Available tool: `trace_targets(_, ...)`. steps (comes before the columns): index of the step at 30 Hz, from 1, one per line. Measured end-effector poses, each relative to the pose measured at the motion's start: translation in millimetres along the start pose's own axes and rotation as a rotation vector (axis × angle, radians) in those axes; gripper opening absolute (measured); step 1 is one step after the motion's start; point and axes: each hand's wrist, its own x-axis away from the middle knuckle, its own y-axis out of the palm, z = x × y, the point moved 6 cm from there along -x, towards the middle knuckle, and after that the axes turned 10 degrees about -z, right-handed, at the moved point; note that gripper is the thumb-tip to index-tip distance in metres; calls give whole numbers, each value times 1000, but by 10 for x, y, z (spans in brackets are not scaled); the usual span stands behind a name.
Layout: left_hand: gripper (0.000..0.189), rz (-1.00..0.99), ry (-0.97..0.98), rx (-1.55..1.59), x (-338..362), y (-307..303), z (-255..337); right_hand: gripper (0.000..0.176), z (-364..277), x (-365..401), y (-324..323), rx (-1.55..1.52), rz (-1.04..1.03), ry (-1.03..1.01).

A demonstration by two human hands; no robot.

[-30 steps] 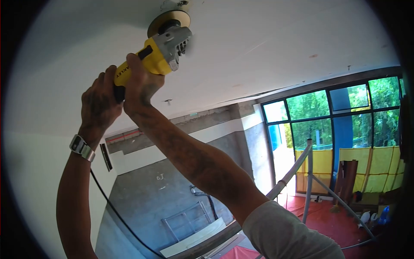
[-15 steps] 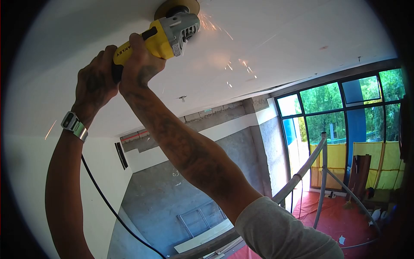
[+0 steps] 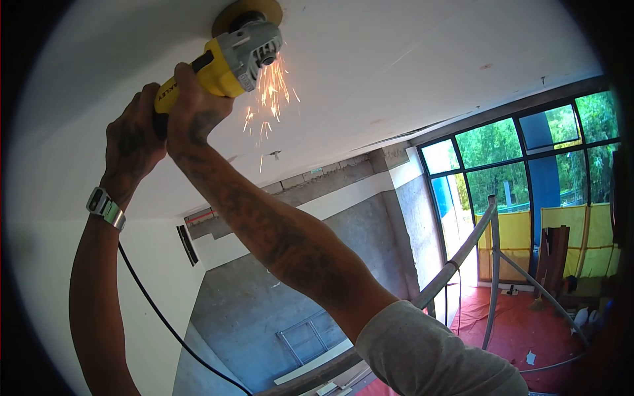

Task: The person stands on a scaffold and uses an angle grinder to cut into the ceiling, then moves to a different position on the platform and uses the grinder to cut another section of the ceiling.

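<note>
Overhead, a yellow and grey angle grinder (image 3: pixel 223 71) is held up against the white ceiling (image 3: pixel 409 79). Its round tan disc (image 3: pixel 269 10) meets the ceiling surface, and orange sparks (image 3: pixel 273 92) spray down from beside the head. My right hand (image 3: pixel 198 109) wraps around the yellow body near the middle. Behind it, my left hand (image 3: pixel 135 138) is closed on the rear end of the grinder, a metal watch (image 3: pixel 105 208) on its wrist. A black cord (image 3: pixel 165 320) hangs down past the left forearm.
Grey metal rails (image 3: pixel 462 254) rise at the lower right, close to my right sleeve. Far below, a red floor covering (image 3: pixel 485 323) runs towards tall windows (image 3: pixel 495 155). A metal frame (image 3: pixel 302 340) leans by the grey wall (image 3: pixel 244 303). A small fitting (image 3: pixel 275 155) protrudes from the ceiling.
Both hands and the grinder have shifted left and slightly up in view. The sparks, earlier scattered to the right, now fall in a denser spray below the grinder's head.
</note>
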Motion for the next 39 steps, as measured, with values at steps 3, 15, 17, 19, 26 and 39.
trace_targets(3,43,-57,-42,15,5,96,-47,43,57,10,-70,19,40,12)
trace_targets(15,47,-122,-34,-12,48,137,-86,44,157,68,-120,-12,44,48)
trace_targets(17,47,-115,-37,1,48,92,-51,45,170,62,-108,-22,33,49)
trace_targets(19,47,-101,-29,2,37,78,-38,46,111,67,-87,-9,39,44)
trace_targets(26,47,-84,-21,-31,23,50,-7,47,113,53,-95,-18,61,44)
trace_targets(39,44,-73,-1,-59,8,51,4,44,126,46,-110,-59,64,52)
